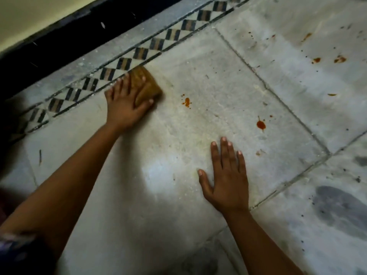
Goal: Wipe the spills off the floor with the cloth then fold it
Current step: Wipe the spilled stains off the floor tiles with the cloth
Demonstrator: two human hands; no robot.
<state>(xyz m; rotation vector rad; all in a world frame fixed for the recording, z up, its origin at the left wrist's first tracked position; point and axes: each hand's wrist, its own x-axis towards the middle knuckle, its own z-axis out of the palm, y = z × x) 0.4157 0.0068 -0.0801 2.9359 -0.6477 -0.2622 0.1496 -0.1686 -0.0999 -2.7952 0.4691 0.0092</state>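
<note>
Brown cloth (152,87) sits pressed under the flat left hand (127,105); right hand (228,181) rests splayed on floor (198,72).

Cloth (148,84) half covered by left hand (125,105); near edge and folds unreadable. Left hand's fingertips soft with blur. Floor patch under right hand (228,176) hidden. Both forearms cut by frame edges. Patterned sleeve (17,253) blurred, cropped at corner. Checkered border (139,53) runs off top, fades into dark at left. Far red stains (340,59) too small to outline.

Cloth (151,86) under left hand (124,105) against the tile border (123,63); spills (186,102) to its right; right hand (228,181) on floor (198,66)
</note>
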